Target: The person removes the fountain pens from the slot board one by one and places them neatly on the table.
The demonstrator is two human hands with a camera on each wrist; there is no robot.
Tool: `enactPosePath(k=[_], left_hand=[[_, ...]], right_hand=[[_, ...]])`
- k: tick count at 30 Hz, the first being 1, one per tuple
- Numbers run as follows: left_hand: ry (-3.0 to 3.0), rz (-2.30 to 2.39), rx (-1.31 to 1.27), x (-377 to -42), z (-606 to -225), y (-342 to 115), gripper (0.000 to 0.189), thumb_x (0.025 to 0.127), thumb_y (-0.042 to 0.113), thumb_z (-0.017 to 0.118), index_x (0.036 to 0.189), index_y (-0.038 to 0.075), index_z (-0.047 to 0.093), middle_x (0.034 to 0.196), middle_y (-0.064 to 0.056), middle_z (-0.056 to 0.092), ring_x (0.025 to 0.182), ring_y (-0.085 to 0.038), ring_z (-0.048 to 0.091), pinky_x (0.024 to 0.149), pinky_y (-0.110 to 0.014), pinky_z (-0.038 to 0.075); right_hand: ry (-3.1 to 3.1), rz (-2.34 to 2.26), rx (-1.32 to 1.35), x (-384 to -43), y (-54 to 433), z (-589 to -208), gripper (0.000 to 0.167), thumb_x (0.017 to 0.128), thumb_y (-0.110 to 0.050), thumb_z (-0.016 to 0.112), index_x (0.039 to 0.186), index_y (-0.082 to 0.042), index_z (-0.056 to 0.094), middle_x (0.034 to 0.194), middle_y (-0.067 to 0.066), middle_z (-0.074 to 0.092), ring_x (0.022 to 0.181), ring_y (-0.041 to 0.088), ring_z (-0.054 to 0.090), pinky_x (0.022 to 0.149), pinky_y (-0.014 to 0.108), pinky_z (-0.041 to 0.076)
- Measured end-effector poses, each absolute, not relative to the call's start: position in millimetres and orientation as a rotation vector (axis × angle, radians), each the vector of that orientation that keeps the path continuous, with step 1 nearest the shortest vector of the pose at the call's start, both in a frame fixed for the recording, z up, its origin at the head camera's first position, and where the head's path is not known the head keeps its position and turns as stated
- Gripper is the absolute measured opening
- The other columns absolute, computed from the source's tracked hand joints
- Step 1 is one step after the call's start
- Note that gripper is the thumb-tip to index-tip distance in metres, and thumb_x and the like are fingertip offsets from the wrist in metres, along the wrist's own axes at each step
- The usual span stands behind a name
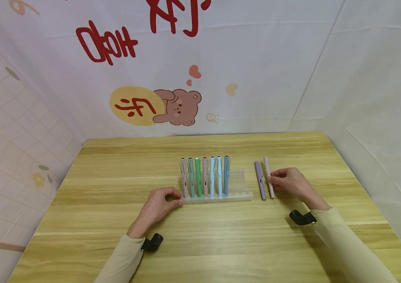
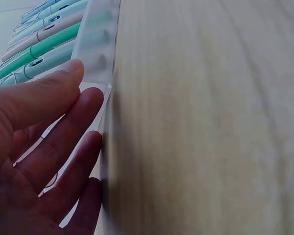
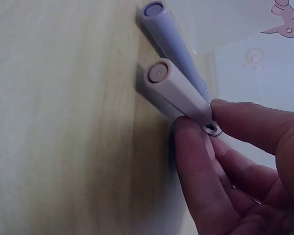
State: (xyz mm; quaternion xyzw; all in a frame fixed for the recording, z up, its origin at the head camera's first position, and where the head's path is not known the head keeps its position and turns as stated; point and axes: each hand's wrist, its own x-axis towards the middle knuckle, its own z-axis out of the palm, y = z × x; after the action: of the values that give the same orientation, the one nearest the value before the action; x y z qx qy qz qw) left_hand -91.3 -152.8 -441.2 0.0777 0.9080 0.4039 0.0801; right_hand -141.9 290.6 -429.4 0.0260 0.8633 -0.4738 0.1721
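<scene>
A clear plastic pen rack [image 1: 218,199] lies on the table, holding a row of several capped pens, among them a green pen [image 1: 198,177] and a dark blue pen [image 1: 226,175]. The left hand [image 1: 158,204] grips the rack's left end; its thumb rests by the corner in the left wrist view. To the right of the rack, the right hand [image 1: 290,182] pinches a pale pink pen [image 1: 268,169] between thumb and fingers. A purple pen [image 1: 260,181] lies just left of that pen. In the right wrist view, the ends of both the pale pen [image 3: 181,90] and the purple pen [image 3: 169,36] show.
The wood-grain table [image 1: 200,243] reaches back to a white cloth backdrop [image 1: 264,51] printed with a bear and red characters. More cloth [image 1: 380,98] hangs along the right side. The rack's right part shows bare slots.
</scene>
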Motion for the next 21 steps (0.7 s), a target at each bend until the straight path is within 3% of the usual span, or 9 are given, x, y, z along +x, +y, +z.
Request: enactPosePath(k=[21], left_hand=[[2.722,1.225,0.266,-92.2,-443.3,-155.0,0.008,0.088,0.014,0.083,0.094,0.018,0.079,0.101,0.005,0.075,0.103,-0.020,0.067,0.096,-0.048,0.051]], right_hand=[[2.456,-1.217,0.089,-144.9,288.9,-426.0,0.033,0.098,-0.020,0.073,0.110,0.011,0.071,0.097,0.012,0.074,0.081,0.015,0.070,0.073,0.030,0.061]])
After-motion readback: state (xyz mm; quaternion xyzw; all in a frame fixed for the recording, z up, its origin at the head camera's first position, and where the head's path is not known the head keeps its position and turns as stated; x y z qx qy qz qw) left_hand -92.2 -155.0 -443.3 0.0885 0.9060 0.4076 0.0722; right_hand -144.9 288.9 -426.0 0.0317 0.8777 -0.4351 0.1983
